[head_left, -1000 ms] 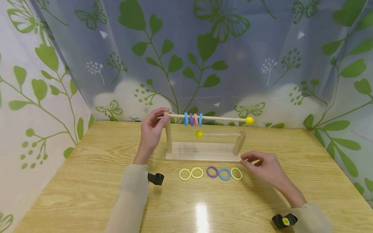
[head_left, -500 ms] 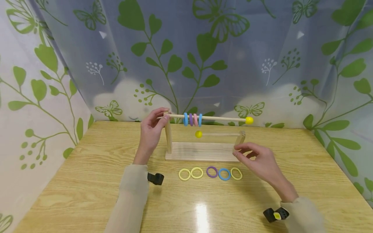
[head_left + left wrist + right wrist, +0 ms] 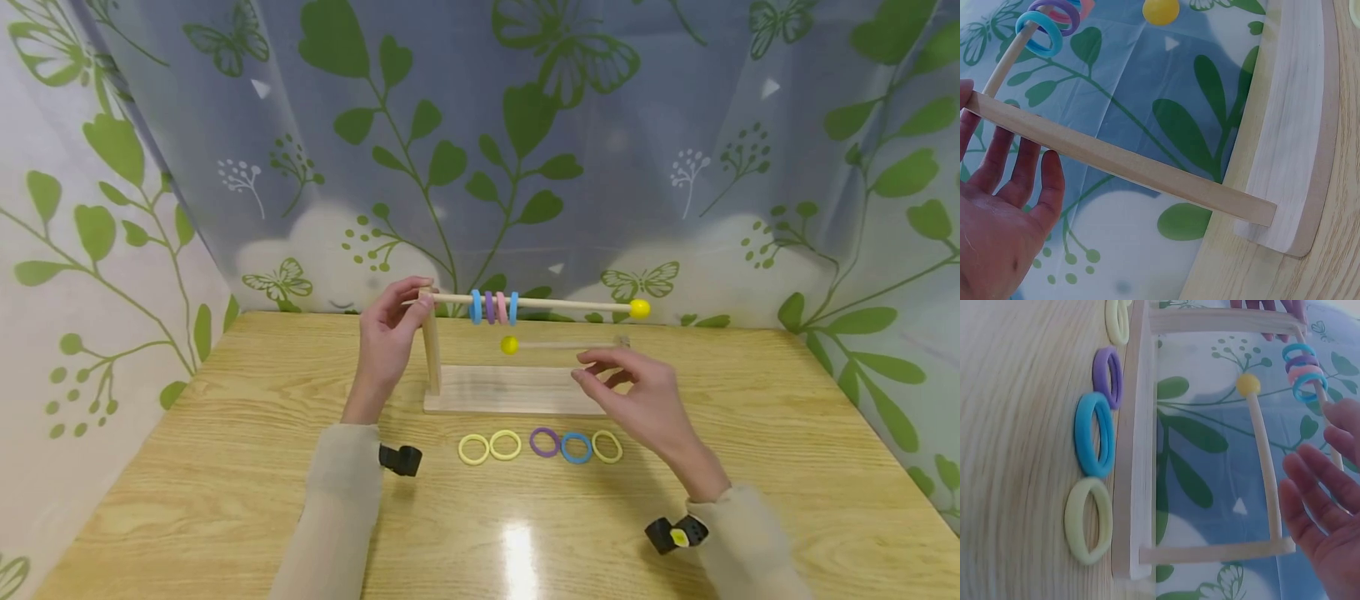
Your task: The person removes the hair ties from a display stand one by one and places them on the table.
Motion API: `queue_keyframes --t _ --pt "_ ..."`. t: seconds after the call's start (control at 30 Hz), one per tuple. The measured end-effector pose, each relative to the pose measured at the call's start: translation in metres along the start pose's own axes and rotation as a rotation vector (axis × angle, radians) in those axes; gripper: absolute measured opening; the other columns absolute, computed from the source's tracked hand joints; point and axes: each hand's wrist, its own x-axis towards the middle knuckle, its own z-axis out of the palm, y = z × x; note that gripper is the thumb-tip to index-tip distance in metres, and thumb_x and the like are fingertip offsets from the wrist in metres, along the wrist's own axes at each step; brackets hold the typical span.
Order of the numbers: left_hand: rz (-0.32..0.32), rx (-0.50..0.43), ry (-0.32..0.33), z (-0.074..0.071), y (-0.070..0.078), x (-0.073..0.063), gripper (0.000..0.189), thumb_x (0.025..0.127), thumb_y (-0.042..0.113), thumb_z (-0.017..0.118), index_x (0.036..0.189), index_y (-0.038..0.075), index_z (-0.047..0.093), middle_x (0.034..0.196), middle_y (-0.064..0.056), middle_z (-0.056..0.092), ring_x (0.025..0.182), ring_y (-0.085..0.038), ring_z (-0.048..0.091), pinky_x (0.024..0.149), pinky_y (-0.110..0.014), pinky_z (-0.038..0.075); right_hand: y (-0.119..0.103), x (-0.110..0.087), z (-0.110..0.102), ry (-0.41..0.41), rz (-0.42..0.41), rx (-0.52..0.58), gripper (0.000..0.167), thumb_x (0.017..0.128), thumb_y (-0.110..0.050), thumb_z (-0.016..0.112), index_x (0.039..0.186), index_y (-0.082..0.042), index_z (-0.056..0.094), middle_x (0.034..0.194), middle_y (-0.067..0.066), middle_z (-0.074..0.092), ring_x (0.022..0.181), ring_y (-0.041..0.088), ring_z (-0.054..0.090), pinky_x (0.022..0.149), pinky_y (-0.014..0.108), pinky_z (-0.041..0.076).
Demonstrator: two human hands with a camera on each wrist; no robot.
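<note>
With thumb and fingers, my left hand grips the top of the left post of a wooden ring stand. From that post an upper rod runs right to a yellow ball. Two blue rings, one purple ring and a pink ring hang on it. A lower rod with its own yellow ball points left from the right post. My right hand holds nothing, fingers loosely bent, in front of that post and below the upper rod.
On the wooden table, before the stand's base, lies a row of loose rings: yellow ones, a purple ring and a blue ring. A leaf-patterned curtain hangs behind the table.
My right hand has moved up and left from beside the base's right corner to in front of the right post. The left hand keeps its grip on the left post.
</note>
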Motion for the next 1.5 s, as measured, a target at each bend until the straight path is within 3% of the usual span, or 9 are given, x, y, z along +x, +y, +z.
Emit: queue_keyframes --t 0.27,0.47,0.8,1.07,1.37,1.5 --pt "0.006 -0.007 0.013 0.001 0.000 -0.001 0.023 0.101 0.005 0.060 0.122 -0.003 0.068 0.106 -0.013 0.074 0.089 -0.010 0.072 0.084 -0.025 0.058 -0.004 0.013 0.016 0.078 -0.065 0.020 0.026 0.082 0.002 0.081 0.104 -0.010 0.079 0.098 0.007 0.078 0.086 0.002 0.069 0.068 0.016 0.056" --pt "0.006 -0.016 0.008 0.002 0.000 0.000 0.023 0.101 0.005 0.060 0.122 -0.004 0.068 0.104 -0.006 0.075 0.089 -0.011 0.072 0.083 -0.025 0.058 -0.005 0.018 0.028 0.121 -0.106 0.026 0.024 0.081 0.003 0.082 0.102 -0.008 0.079 0.096 0.010 0.078 0.084 0.006 0.071 0.067 0.016 0.056" --pt "0.013 -0.019 0.012 0.002 -0.001 0.000 0.023 0.101 0.002 0.059 0.121 -0.006 0.067 0.099 0.008 0.074 0.089 -0.009 0.071 0.083 -0.024 0.059 -0.003 0.027 0.045 0.143 -0.126 0.029 0.020 0.082 0.001 0.082 0.100 -0.004 0.078 0.095 0.012 0.078 0.081 0.016 0.074 0.064 0.028 0.060" --pt "0.019 -0.020 0.017 0.002 -0.001 -0.001 0.024 0.101 0.002 0.060 0.121 -0.006 0.067 0.099 0.006 0.074 0.089 -0.008 0.071 0.083 -0.023 0.059 -0.005 0.033 0.055 0.172 -0.130 0.029 0.020 0.082 -0.001 0.082 0.102 -0.004 0.078 0.095 0.015 0.078 0.081 0.024 0.074 0.062 0.036 0.061" --pt "0.023 -0.044 0.020 0.002 -0.002 -0.001 0.023 0.100 0.002 0.060 0.121 -0.007 0.067 0.102 -0.005 0.075 0.089 -0.009 0.072 0.083 -0.024 0.059 -0.008 0.041 0.068 0.196 -0.148 0.027 0.020 0.083 -0.006 0.084 0.102 -0.003 0.078 0.096 0.013 0.079 0.080 0.030 0.075 0.060 0.041 0.062" --pt "0.026 -0.048 0.013 0.002 -0.002 -0.001 0.024 0.100 0.001 0.060 0.121 -0.008 0.066 0.100 0.000 0.075 0.088 -0.009 0.072 0.083 -0.024 0.058 -0.009 0.043 0.073 0.209 -0.137 0.033 0.021 0.083 -0.006 0.084 0.102 -0.002 0.078 0.097 0.013 0.079 0.081 0.030 0.075 0.062 0.040 0.062"
